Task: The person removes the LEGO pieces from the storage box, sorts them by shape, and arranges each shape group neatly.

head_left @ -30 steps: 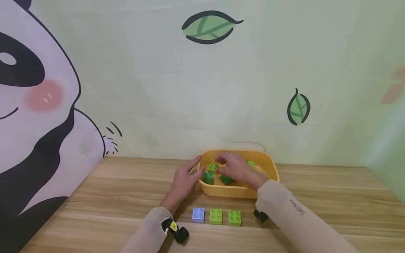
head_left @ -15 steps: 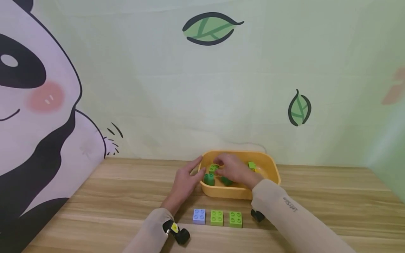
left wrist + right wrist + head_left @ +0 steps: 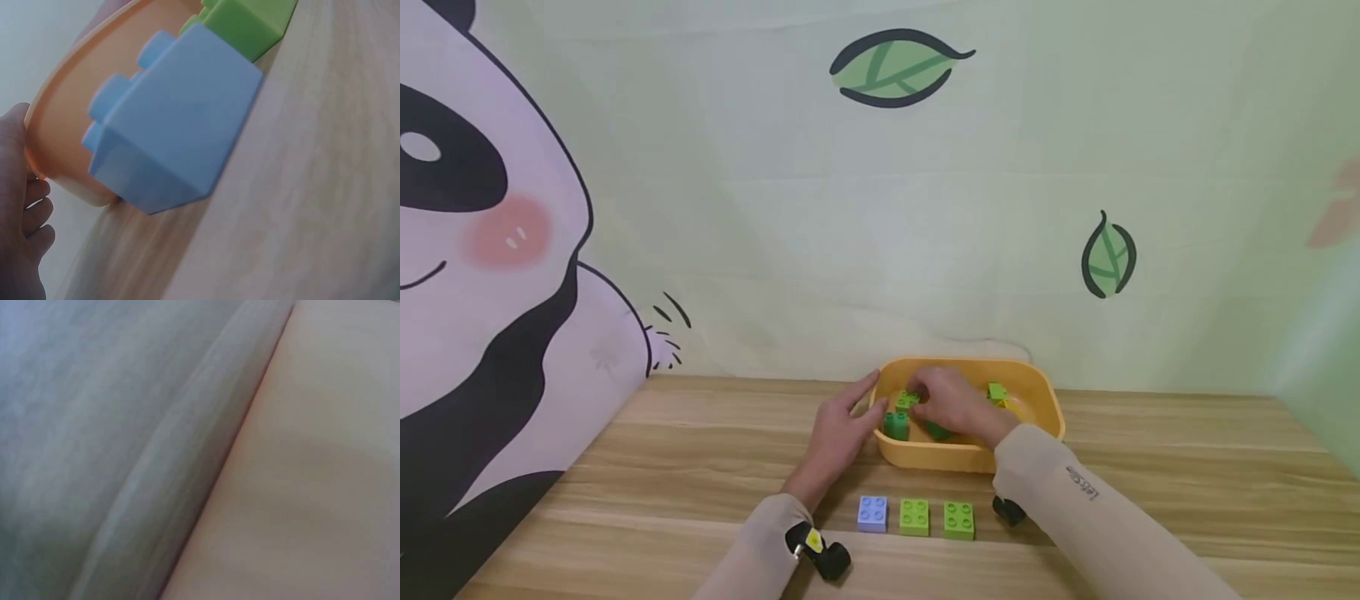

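Observation:
My left hand holds the left end of a yellow plastic bin, its thumb at the near rim and a finger along the far side. Curled fingers show against the bin's outside in the left wrist view. Inside the bin, my right hand has thumb and forefinger around a light green toy brick, partly hidden by the fingers. A dark green brick sits beside it at the left end. Another dark green brick lies partly hidden under the right hand. The right wrist view shows mostly sleeve.
In front of the bin, a blue brick and two light green bricks, the middle and right, stand in a row on the wooden table. More bricks, one light green, lie at the bin's right. A printed backdrop hangs behind.
My right hand has shifted slightly left, its fingertips closing in on the light green brick. The left hand stays at the bin, and the row of bricks is unmoved.

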Demonstrator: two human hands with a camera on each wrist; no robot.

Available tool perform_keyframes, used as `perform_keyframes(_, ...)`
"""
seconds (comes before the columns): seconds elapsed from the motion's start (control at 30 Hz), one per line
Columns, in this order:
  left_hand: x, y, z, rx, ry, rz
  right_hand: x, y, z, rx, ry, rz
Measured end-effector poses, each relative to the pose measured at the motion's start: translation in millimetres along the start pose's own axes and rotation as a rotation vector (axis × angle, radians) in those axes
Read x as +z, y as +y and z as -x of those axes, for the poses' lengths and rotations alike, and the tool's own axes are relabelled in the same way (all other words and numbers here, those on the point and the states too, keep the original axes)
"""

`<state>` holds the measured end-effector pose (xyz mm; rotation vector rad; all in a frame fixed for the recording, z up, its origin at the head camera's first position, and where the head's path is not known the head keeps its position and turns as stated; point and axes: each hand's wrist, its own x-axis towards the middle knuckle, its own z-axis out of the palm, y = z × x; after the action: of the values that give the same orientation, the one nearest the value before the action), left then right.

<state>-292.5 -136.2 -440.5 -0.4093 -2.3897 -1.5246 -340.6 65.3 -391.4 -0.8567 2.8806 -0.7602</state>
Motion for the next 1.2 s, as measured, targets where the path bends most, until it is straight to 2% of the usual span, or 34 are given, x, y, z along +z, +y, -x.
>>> perform_keyframes(0.33,0.9,-0.9,-1.5,0.011,-0.001,0.000,-11,-4,7.9,0.026,0.043,-0.070)
perform_keyframes(0.6,0.0,-0.1,-0.7,-0.004,-0.002,-0.005,-23,-9,20.8,-0.055,0.083,-0.109)
perform_keyframes(0.8,0.0,0.5,-0.1,-0.001,0.002,-0.005,-28,-10,34.3,-0.054,0.107,-0.164)
perform_keyframes(1.2,-0.4,2.0,-0.2,-0.027,-0.003,0.007,-34,-20,60.8,-0.100,0.162,-0.164)
